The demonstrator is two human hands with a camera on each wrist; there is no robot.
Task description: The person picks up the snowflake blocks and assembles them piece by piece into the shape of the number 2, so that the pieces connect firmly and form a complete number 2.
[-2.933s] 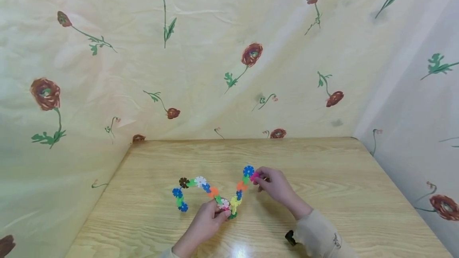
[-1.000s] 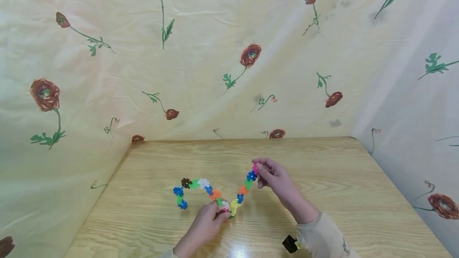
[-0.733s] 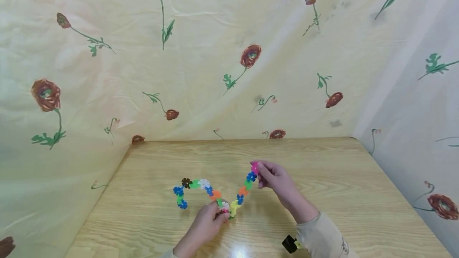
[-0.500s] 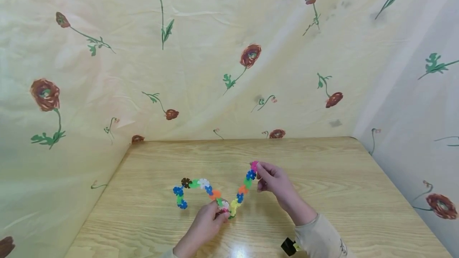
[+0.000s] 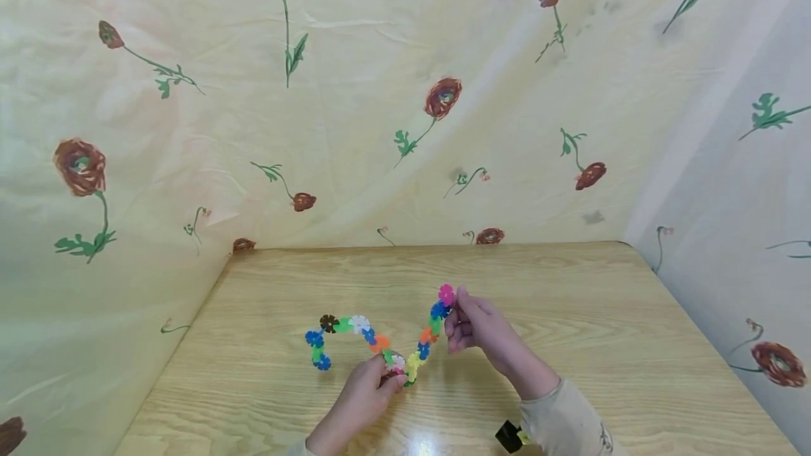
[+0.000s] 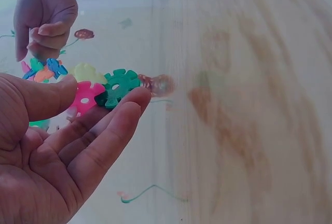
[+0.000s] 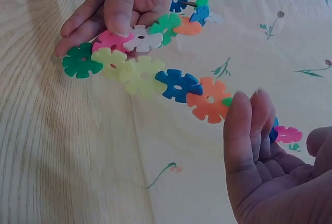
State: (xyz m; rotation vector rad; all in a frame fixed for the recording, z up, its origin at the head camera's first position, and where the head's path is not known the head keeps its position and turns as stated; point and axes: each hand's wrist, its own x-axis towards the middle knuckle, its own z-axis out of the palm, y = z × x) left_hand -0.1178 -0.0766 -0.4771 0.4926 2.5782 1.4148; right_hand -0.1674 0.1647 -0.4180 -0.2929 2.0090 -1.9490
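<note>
A chain of flower-shaped plastic snowflake discs [image 5: 380,344] in several colours bends into a V in the head view. My left hand [image 5: 361,389] pinches it near the bend, thumb over a pink disc [image 6: 85,95] beside the dark green disc [image 6: 122,85] at the turn. The chain's left part curves past a brown disc [image 5: 329,323] to a blue disc [image 5: 323,362]. Its right arm rises through yellow, blue, orange and green to a pink end disc [image 5: 446,294]. Beside that end, my right hand [image 5: 488,333] has thumb and fingers apart, with the pink disc [image 7: 288,134] showing beyond them.
The wood-grain table [image 5: 570,301] lies under both hands. A cream cloth with printed red flowers [image 5: 355,90] hangs behind and along the sides. A small black block [image 5: 509,436] shows by the right sleeve [image 5: 564,417].
A pink disc held by my right hand came to the tip of the chain's blue end. The right fingers have since let go of it and slid slightly down. My left hand stays put.
</note>
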